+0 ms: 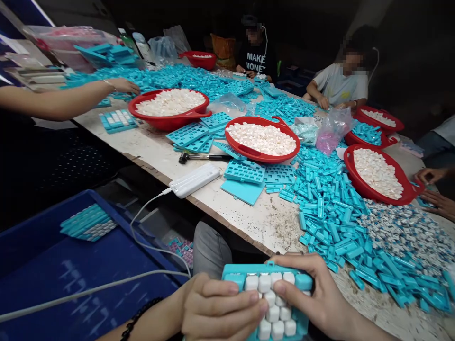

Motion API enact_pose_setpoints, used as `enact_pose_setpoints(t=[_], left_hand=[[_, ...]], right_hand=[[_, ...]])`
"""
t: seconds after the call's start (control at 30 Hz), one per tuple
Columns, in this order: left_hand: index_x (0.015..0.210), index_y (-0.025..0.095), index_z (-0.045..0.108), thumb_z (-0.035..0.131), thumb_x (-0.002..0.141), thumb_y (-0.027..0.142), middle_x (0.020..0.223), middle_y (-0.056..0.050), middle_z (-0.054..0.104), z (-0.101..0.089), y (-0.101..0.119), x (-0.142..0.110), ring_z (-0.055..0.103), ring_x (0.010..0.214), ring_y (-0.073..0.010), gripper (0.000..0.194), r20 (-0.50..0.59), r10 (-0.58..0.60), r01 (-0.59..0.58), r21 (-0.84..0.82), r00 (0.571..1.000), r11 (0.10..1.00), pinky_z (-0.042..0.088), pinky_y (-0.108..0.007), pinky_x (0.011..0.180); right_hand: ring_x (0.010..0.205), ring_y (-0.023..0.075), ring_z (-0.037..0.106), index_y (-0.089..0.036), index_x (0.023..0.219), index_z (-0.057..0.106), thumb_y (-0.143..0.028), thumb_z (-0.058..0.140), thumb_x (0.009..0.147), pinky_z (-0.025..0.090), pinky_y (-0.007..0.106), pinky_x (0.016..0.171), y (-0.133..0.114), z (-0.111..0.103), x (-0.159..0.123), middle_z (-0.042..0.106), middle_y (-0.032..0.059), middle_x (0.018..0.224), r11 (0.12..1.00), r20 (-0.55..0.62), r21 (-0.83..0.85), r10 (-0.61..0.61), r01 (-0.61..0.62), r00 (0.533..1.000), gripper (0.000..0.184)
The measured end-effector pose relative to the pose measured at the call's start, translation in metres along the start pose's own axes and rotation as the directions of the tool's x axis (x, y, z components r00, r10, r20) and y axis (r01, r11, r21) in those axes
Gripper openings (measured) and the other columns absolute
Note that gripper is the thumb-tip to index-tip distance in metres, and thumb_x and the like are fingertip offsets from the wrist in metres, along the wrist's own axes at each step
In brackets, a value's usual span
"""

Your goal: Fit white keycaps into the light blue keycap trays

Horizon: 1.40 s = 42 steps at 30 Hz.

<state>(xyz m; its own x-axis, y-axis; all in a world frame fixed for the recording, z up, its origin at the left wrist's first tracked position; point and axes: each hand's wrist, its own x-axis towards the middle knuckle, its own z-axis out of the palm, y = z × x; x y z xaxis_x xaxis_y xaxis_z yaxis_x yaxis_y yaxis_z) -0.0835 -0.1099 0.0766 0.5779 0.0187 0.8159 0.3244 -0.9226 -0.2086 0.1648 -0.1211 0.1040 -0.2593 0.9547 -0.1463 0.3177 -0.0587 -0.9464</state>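
A turquoise plastic frame (304, 282) set with rows of white square caps (277, 329) is held in both hands just over the near edge of the bench (249, 222). The left hand (222, 308), with a black bead bracelet (138, 317) at its wrist, has a firm, closed grip on the frame's side, its fingers lying across the caps. The right hand (313, 293) closes on the frame's far edge, thumb pressing on the caps.

Beyond them, a broad heap of loose turquoise frames (330, 213) runs into a speckled grey-and-white pile of caps (401, 232). Three round red plastic basins (262, 139) brim with white caps (small, chunky, and matte-looking). A white power bank (194, 180) trails a white cable (149, 237), and a black-headed hammer (202, 157) lies between flat frames. To the left, a blue plastic crate (88, 265) holds a stack of filled frames (88, 222). A co-worker's hand (124, 85) rests among frames at the far left.
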Motion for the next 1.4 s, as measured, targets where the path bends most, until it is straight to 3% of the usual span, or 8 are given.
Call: enact_pose_setpoints(t=[0.2,0.33,0.47,0.53,0.8,1.1,1.2,1.4], left_hand=[[0.132,0.033,0.062,0.039,0.101,0.009,0.103,0.008,0.079,0.009,0.011,-0.037,0.072,0.103,-0.0104,0.045,0.261,-0.321,0.356,-0.102,0.91,0.929,0.044,-0.026,0.113],[0.146,0.034,0.047,0.042,0.102,0.011,0.112,0.005,0.077,0.033,-0.018,-0.057,0.073,0.104,-0.014,0.05,0.245,-0.34,0.382,-0.147,0.908,0.913,0.046,-0.03,0.11],[0.147,0.031,0.047,0.036,0.103,0.014,0.119,-0.002,0.074,0.06,-0.046,-0.064,0.07,0.112,-0.0195,0.048,0.229,-0.366,0.398,-0.108,0.902,0.911,0.049,-0.037,0.105],[0.147,0.03,0.047,0.037,0.103,0.013,0.121,-0.004,0.073,0.072,-0.055,-0.065,0.068,0.115,-0.0201,0.048,0.244,-0.343,0.378,-0.113,0.907,0.919,0.049,-0.037,0.104],[0.144,0.025,0.051,0.033,0.088,-0.003,0.14,-0.004,0.062,0.1,-0.076,-0.061,0.057,0.131,-0.0211,0.065,0.424,-0.332,0.388,-0.05,0.843,0.92,0.039,-0.04,0.116],[0.151,0.026,0.04,0.033,0.071,-0.011,0.154,-0.008,0.046,0.082,-0.076,-0.052,0.038,0.146,-0.0258,0.088,0.561,-0.438,0.501,0.046,0.702,0.864,0.034,-0.052,0.117],[0.145,0.025,0.044,0.038,0.088,-0.001,0.142,-0.009,0.058,0.065,-0.061,-0.032,0.048,0.139,-0.0242,0.062,0.425,-0.576,0.647,-0.033,0.699,0.761,0.031,-0.054,0.119],[0.126,0.025,0.049,0.034,0.104,0.034,0.076,-0.002,0.065,-0.002,-0.024,0.036,0.068,0.1,-0.0218,0.029,0.257,-0.799,0.798,-0.454,0.544,0.397,0.055,-0.043,0.099]], right_hand=[[0.111,0.0275,0.068,-0.022,0.12,0.072,-0.055,0.072,0.081,0.053,0.04,0.099,-0.007,-0.01,0.03,0.075,0.0058,0.115,0.984,0.275,0.152,0.05,-0.095,0.96,0.051],[0.114,0.0239,0.065,-0.023,0.124,0.068,-0.049,0.062,0.091,0.049,0.04,0.101,0.029,-0.06,0.034,0.071,0.0064,0.124,0.997,-0.248,-0.042,-0.072,0.064,0.966,0.043],[0.095,0.024,0.064,-0.018,0.101,0.072,-0.043,0.054,0.092,0.048,0.039,0.091,0.081,-0.139,0.019,0.072,0.0105,0.105,0.858,-0.744,-0.491,-0.325,-0.15,0.584,0.032],[0.083,0.0231,0.063,-0.016,0.098,0.072,-0.042,0.051,0.09,0.048,0.037,0.084,0.102,-0.174,0.013,0.071,0.0108,0.098,0.777,-0.784,-0.551,-0.358,-0.303,0.507,0.034],[0.079,0.0242,0.064,-0.014,0.095,0.072,-0.045,0.049,0.088,0.045,0.033,0.076,0.13,-0.219,0.021,0.071,0.0134,0.094,0.656,-0.798,-0.573,-0.312,-0.491,0.515,0.039],[0.075,0.0251,0.066,-0.019,0.092,0.073,-0.036,0.061,0.083,0.04,0.031,0.064,0.12,-0.226,0.017,0.075,0.0081,0.08,0.554,-0.843,-0.495,-0.118,-0.669,0.525,0.023],[0.073,0.0265,0.065,-0.021,0.093,0.074,-0.039,0.062,0.083,0.035,0.031,0.06,0.117,-0.225,0.017,0.075,0.0083,0.083,0.473,-0.863,-0.479,-0.1,-0.739,0.495,0.024],[0.068,0.0275,0.062,-0.022,0.09,0.075,-0.038,0.064,0.081,0.033,0.033,0.059,0.112,-0.224,0.023,0.074,0.0107,0.082,0.377,-0.872,-0.479,-0.1,-0.793,0.479,0.021]])
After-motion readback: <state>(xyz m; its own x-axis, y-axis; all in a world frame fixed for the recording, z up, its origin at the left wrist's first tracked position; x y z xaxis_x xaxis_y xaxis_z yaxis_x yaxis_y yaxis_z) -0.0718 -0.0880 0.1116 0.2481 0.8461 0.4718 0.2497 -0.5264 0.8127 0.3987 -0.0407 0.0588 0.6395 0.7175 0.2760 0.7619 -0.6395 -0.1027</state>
